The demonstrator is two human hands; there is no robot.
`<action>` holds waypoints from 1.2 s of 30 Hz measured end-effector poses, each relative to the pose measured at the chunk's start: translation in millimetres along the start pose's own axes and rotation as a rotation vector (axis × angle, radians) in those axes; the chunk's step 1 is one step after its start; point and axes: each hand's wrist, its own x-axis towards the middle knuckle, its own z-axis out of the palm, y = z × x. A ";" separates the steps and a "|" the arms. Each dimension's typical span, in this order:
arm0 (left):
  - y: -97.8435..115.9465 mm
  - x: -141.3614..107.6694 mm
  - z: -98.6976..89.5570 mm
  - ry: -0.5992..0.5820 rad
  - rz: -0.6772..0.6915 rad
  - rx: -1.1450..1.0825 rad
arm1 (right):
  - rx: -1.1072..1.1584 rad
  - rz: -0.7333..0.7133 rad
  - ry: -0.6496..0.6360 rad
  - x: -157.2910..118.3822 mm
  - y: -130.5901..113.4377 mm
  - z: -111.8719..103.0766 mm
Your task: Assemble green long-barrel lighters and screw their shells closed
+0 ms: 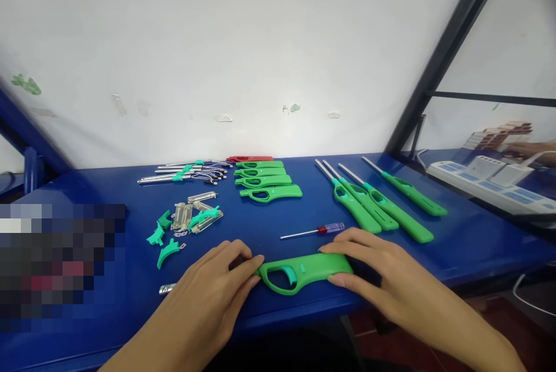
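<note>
A green lighter handle (319,266) with a teal trigger lies near the table's front edge. My left hand (217,288) pinches its narrow left end, and a metal tip (167,289) shows to the left beneath that hand. Around the wide right end are the thumb and fingers of my right hand (373,267). Just behind the handle lies a screwdriver (330,228) with a red and purple grip. Teal triggers (168,252) and clear fuel tanks (202,197) are scattered at the left.
Metal rods with wires (178,177) lie at the back left. Green handle shells (278,192) and a red one (256,159) are stacked mid-back. Several long lighters (403,218) lie right, before a power strip (486,186). A blurred patch covers the left.
</note>
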 end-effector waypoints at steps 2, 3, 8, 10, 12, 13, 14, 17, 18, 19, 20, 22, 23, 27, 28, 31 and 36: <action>0.6 0.6 -0.3 0.001 0.006 0.020 | 0.012 0.013 -0.012 -0.6 2.1 0.6; 0.7 0.5 0.0 -0.002 0.008 0.027 | 0.018 0.022 -0.014 -0.9 3.1 0.8; 0.0 -2.6 7.2 -0.008 0.044 0.096 | 0.037 0.031 -0.042 -1.9 3.1 0.5; 1.1 -2.6 10.3 -0.014 0.068 0.162 | 0.030 0.015 -0.046 -1.7 1.0 0.4; 3.6 -1.3 10.8 -0.028 0.073 0.207 | 0.021 0.010 -0.046 -1.1 -0.7 0.5; 5.1 -0.7 9.7 -0.038 0.070 0.213 | 0.019 0.011 -0.051 -0.6 -0.8 0.6; 6.3 -0.5 7.6 -0.046 0.067 0.211 | 0.019 0.014 -0.058 -0.2 -0.4 0.9; 5.9 -5.6 -2.6 -0.018 0.041 0.206 | 0.029 0.023 -0.061 0.2 3.3 1.7; 3.9 -9.5 -6.8 0.012 0.022 0.220 | 0.035 0.025 -0.053 -0.2 4.8 2.0; 1.0 -14.1 -11.0 0.049 0.005 0.240 | 0.042 0.028 -0.046 -0.7 6.1 2.2; -2.5 -19.0 -15.0 0.091 -0.009 0.266 | 0.050 0.033 -0.042 -1.4 7.2 2.4; -9.9 -27.1 -21.1 0.129 -0.014 0.305 | 0.066 0.051 -0.050 -3.0 8.2 2.7; -12.9 -29.4 -22.6 0.109 -0.015 0.309 | 0.073 0.064 -0.059 -3.6 8.3 2.8; -14.2 -25.2 -16.2 -0.082 -0.052 0.222 | 0.080 0.093 -0.098 -3.2 8.4 4.9; -12.0 -22.5 -12.1 -0.112 -0.063 0.197 | 0.075 0.090 -0.104 -2.5 8.9 5.9; -3.8 -16.5 0.5 -0.099 -0.065 0.164 | 0.039 0.054 -0.110 -1.1 10.7 10.2; 4.1 -14.8 12.3 0.078 0.013 0.185 | -0.048 0.015 -0.098 -3.7 10.5 16.0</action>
